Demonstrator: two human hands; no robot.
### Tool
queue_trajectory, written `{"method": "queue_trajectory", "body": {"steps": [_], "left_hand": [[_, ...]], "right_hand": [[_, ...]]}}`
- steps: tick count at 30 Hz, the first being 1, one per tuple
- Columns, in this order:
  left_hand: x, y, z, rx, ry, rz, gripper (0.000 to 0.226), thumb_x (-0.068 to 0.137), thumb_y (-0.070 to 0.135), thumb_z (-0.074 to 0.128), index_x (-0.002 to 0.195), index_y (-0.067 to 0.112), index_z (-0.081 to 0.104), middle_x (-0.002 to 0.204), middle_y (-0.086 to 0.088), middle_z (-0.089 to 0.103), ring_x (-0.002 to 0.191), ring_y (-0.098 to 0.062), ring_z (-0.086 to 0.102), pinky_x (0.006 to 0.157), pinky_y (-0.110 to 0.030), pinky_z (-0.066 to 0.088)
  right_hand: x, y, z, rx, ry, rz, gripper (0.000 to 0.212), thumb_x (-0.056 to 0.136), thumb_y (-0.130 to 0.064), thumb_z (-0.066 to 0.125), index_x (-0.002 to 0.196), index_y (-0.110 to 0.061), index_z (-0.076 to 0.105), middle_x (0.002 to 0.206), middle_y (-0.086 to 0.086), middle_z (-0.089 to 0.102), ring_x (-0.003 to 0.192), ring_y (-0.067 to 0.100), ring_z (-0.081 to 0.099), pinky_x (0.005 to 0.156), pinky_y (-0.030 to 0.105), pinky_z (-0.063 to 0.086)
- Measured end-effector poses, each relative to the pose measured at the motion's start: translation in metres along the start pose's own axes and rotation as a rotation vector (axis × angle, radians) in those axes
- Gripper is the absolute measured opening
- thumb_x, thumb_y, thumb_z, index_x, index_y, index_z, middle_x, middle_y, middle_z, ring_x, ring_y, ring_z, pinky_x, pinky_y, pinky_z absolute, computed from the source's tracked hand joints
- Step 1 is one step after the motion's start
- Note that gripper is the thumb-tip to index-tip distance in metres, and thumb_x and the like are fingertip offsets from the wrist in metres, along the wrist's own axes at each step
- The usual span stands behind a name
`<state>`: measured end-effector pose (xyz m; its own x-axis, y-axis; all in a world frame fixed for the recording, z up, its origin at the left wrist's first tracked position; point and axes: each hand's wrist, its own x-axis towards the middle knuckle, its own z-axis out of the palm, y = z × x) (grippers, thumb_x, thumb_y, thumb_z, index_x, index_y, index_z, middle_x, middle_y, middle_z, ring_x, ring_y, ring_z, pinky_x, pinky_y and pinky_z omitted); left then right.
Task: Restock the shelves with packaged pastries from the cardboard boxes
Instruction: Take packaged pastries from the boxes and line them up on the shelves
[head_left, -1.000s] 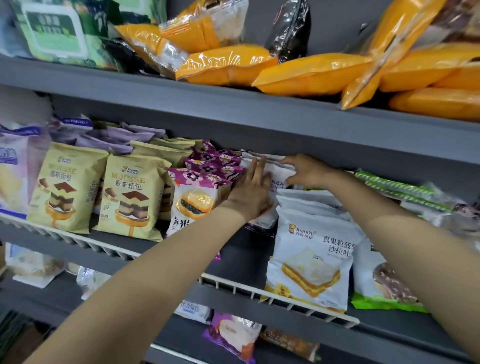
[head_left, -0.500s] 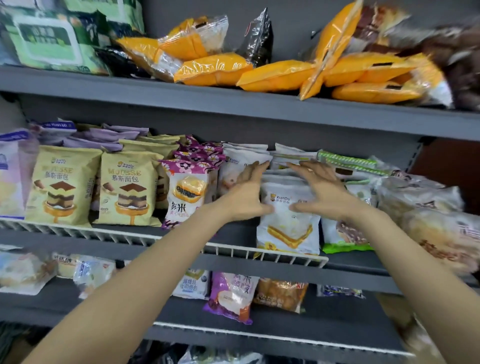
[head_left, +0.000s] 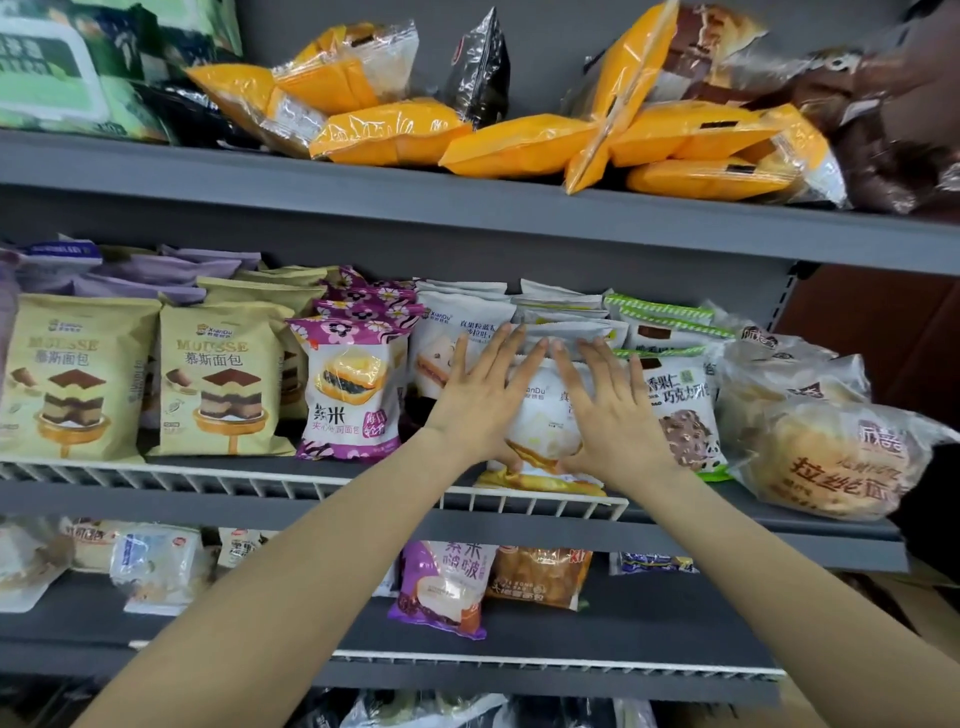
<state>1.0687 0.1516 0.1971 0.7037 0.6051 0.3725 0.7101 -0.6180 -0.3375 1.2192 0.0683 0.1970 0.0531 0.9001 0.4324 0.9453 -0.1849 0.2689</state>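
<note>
A white sandwich-bread packet (head_left: 543, 415) stands upright at the front of the middle shelf (head_left: 363, 499), leading a row of the same white packets. My left hand (head_left: 480, 400) lies flat on its left face, fingers spread. My right hand (head_left: 608, 405) lies flat on its right face, fingers spread too. Both palms press against the packet's front; neither hand grips it. Purple rice-cake packets (head_left: 353, 389) stand just to the left and a chocolate-nut packet (head_left: 680, 415) just to the right. No cardboard box is visible.
Yellow mousse-bread packets (head_left: 218, 379) fill the middle shelf's left part behind a white wire rail (head_left: 530, 501). Large bread bags (head_left: 841, 457) overhang at the right. Orange packets (head_left: 519, 145) pile on the top shelf. The lower shelf (head_left: 571, 660) holds scattered packets.
Both hands have come forward out of the back of the row and closed in on the front white packet, palms flat on it. The camera has pulled back and tilted down.
</note>
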Motion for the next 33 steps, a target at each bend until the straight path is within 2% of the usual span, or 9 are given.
{"method": "queue_trajectory", "body": {"steps": [3, 5, 13, 17, 22, 25, 28, 31, 33], "left_hand": [[0.005, 0.001, 0.006, 0.085, 0.070, -0.102, 0.132, 0.044, 0.065, 0.079, 0.149, 0.010, 0.021, 0.149, -0.019, 0.037, 0.141, -0.029, 0.033, 0.108, -0.059, 0.025], [0.008, -0.002, 0.010, 0.091, 0.150, -0.110, 0.117, 0.051, 0.053, 0.079, 0.145, 0.010, 0.024, 0.146, -0.018, 0.043, 0.139, -0.028, 0.037, 0.107, -0.060, 0.029], [-0.002, -0.003, 0.009, 0.048, 0.070, 0.087, 0.141, 0.053, 0.080, 0.063, 0.150, 0.003, -0.005, 0.159, -0.017, -0.005, 0.147, -0.031, -0.006, 0.117, -0.051, -0.005], [0.007, 0.014, 0.002, 0.028, -0.003, 0.091, 0.148, 0.053, 0.075, 0.069, 0.145, 0.004, -0.022, 0.154, -0.020, -0.024, 0.143, -0.033, -0.025, 0.112, -0.058, -0.011], [0.018, 0.021, -0.003, 0.079, -0.018, 0.110, 0.153, 0.050, 0.074, 0.072, 0.142, 0.006, -0.030, 0.150, -0.025, -0.030, 0.141, -0.039, -0.026, 0.109, -0.066, -0.008], [0.022, 0.021, -0.003, 0.062, -0.030, 0.112, 0.154, 0.049, 0.073, 0.072, 0.139, 0.007, -0.034, 0.151, -0.025, -0.029, 0.141, -0.039, -0.025, 0.110, -0.067, -0.006], [0.025, 0.021, -0.001, 0.024, -0.038, 0.097, 0.154, 0.048, 0.071, 0.074, 0.136, 0.009, -0.036, 0.151, -0.024, -0.028, 0.142, -0.039, -0.024, 0.110, -0.065, -0.005], [0.025, 0.021, 0.000, 0.026, -0.042, 0.082, 0.153, 0.050, 0.070, 0.074, 0.138, 0.007, -0.034, 0.151, -0.026, -0.027, 0.142, -0.040, -0.023, 0.110, -0.064, -0.008], [0.026, 0.021, -0.001, 0.037, -0.040, 0.094, 0.151, 0.052, 0.070, 0.073, 0.138, 0.007, -0.034, 0.151, -0.026, -0.026, 0.141, -0.041, -0.023, 0.109, -0.065, -0.008]], "right_hand": [[0.009, -0.006, 0.015, 0.005, 0.074, 0.024, 0.143, 0.034, -0.056, 0.088, 0.148, -0.015, 0.012, 0.148, 0.020, 0.036, 0.141, 0.033, 0.026, 0.113, 0.054, 0.015], [0.015, -0.008, 0.018, 0.008, 0.100, 0.030, 0.142, 0.031, -0.053, 0.089, 0.147, -0.015, 0.017, 0.149, 0.020, 0.036, 0.140, 0.032, 0.023, 0.113, 0.055, 0.014], [0.022, 0.017, -0.002, 0.425, -0.084, 0.003, 0.137, 0.062, -0.048, 0.080, 0.146, -0.022, -0.024, 0.156, 0.009, -0.023, 0.144, 0.026, -0.022, 0.119, 0.049, -0.004], [0.035, 0.042, -0.013, 0.787, -0.166, 0.306, 0.113, 0.075, -0.052, 0.070, 0.149, -0.032, -0.013, 0.159, 0.011, -0.009, 0.147, 0.029, -0.009, 0.120, 0.044, 0.003], [0.066, 0.070, -0.006, 0.501, -0.332, 0.393, 0.070, 0.093, -0.063, 0.018, 0.152, -0.028, 0.004, 0.144, 0.009, 0.047, 0.143, 0.029, 0.027, 0.119, 0.048, -0.006], [0.076, 0.065, -0.011, 0.574, -0.384, 0.345, 0.073, 0.090, -0.069, 0.014, 0.151, -0.029, 0.014, 0.153, -0.001, 0.034, 0.145, 0.025, 0.023, 0.119, 0.048, -0.002], [0.082, 0.058, -0.015, 0.794, -0.373, 0.330, 0.077, 0.086, -0.075, 0.022, 0.150, -0.032, 0.022, 0.158, -0.003, 0.020, 0.147, 0.023, 0.017, 0.111, 0.040, 0.028], [0.084, 0.056, -0.009, 0.783, -0.333, 0.229, 0.074, 0.088, -0.070, 0.027, 0.151, -0.031, 0.018, 0.159, -0.008, 0.014, 0.148, 0.018, -0.006, 0.119, 0.044, 0.003], [0.084, 0.058, -0.007, 0.819, -0.349, 0.238, 0.074, 0.088, -0.070, 0.032, 0.150, -0.033, 0.018, 0.159, -0.008, 0.013, 0.148, 0.018, -0.007, 0.118, 0.044, 0.009]]}}
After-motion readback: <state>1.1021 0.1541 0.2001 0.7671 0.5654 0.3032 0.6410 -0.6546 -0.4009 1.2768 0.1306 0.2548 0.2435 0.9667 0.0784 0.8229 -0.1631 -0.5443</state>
